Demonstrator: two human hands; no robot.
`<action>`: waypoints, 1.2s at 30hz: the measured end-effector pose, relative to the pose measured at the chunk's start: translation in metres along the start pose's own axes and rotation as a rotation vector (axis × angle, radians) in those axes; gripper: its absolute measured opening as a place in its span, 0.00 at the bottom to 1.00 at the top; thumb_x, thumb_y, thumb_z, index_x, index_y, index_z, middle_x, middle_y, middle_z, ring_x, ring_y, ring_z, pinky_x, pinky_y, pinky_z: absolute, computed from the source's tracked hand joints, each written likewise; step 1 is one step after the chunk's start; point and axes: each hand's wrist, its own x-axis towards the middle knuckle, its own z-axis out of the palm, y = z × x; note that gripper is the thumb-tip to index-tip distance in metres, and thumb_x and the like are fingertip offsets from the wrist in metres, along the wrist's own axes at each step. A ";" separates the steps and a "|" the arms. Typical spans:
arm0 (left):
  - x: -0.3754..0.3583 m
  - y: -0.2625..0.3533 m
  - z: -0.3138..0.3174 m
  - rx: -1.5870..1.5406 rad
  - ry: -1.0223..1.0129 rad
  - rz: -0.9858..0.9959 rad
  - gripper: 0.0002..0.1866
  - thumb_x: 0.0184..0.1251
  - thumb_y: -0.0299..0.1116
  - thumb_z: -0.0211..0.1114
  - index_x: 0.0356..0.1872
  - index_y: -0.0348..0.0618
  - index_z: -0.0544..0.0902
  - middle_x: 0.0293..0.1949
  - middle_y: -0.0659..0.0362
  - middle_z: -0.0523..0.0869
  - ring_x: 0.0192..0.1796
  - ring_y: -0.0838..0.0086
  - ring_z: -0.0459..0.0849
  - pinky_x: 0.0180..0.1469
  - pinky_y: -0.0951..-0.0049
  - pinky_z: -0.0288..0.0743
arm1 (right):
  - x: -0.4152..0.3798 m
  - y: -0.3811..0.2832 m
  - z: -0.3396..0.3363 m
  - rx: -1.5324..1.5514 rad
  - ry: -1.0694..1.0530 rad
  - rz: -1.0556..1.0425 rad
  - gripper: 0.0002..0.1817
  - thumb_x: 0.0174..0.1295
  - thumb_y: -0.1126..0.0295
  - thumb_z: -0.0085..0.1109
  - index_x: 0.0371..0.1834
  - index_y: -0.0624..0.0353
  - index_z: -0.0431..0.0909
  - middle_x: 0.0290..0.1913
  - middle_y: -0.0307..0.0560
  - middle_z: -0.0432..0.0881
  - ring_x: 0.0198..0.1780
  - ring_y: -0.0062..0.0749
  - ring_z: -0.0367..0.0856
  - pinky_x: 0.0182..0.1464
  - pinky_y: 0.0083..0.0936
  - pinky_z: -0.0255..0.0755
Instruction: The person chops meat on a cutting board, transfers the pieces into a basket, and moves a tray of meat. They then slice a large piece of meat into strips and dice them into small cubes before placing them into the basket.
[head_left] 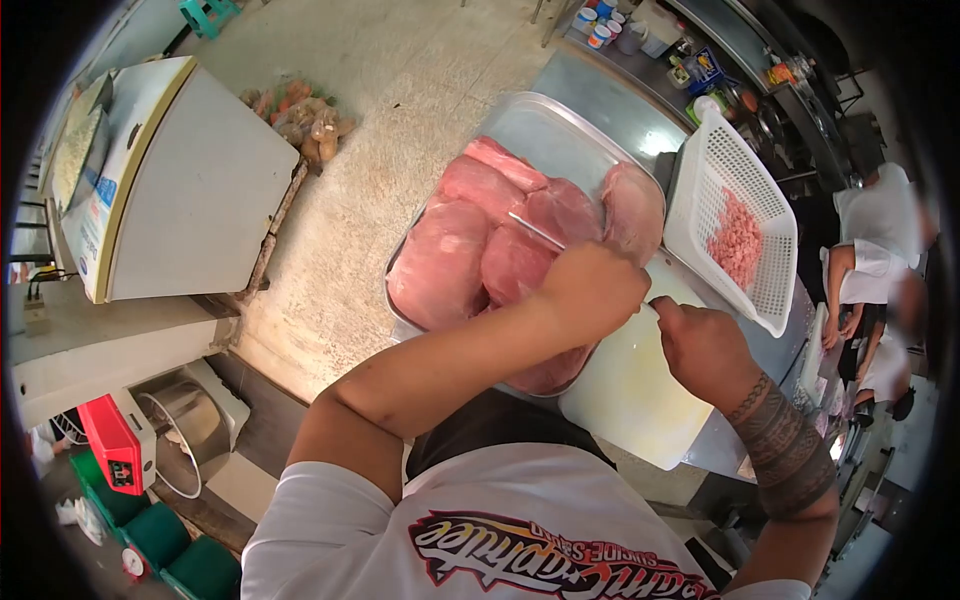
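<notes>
My left hand [598, 290] is closed, held over the right side of the metal tray [535, 115]. From its far side a thin, pale metal blade [535, 231] points up and left across the meat. Large pieces of raw meat [437, 262] fill much of the tray. My right hand [705, 350] is curled shut just right of the left one, above the edge of a whitish cutting board [640, 390]. A small dark tip shows by its thumb; what that hand holds, I cannot tell.
A white perforated basket [775, 215] of diced pink meat [737, 240] stands right of the tray. Containers [600, 30] crowd a counter behind. People in white shirts [875, 270] work at far right. A chest freezer [200, 190] and a red-topped machine [115, 445] stand left.
</notes>
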 end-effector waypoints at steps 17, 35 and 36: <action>-0.021 -0.101 -0.036 -0.016 0.123 -0.029 0.06 0.56 0.36 0.73 0.28 0.47 0.92 0.31 0.51 0.92 0.39 0.54 0.93 0.39 0.52 0.84 | 0.107 -0.032 -0.036 0.042 -0.189 -0.100 0.11 0.70 0.75 0.55 0.53 0.62 0.70 0.28 0.59 0.85 0.33 0.63 0.87 0.37 0.56 0.79; -0.025 -0.147 -0.042 -0.324 0.120 -0.182 0.20 0.50 0.50 0.85 0.37 0.49 0.94 0.32 0.55 0.93 0.41 0.54 0.93 0.43 0.53 0.83 | 0.181 -0.043 -0.090 0.069 -0.512 -0.165 0.25 0.64 0.76 0.61 0.63 0.72 0.67 0.35 0.68 0.85 0.41 0.67 0.87 0.42 0.56 0.78; -0.024 -0.151 -0.043 -0.330 0.106 -0.181 0.21 0.51 0.51 0.85 0.39 0.47 0.94 0.32 0.54 0.93 0.43 0.53 0.93 0.44 0.51 0.84 | 0.188 -0.043 -0.091 0.078 -0.530 -0.166 0.25 0.63 0.76 0.62 0.63 0.72 0.68 0.36 0.68 0.85 0.41 0.67 0.87 0.42 0.55 0.78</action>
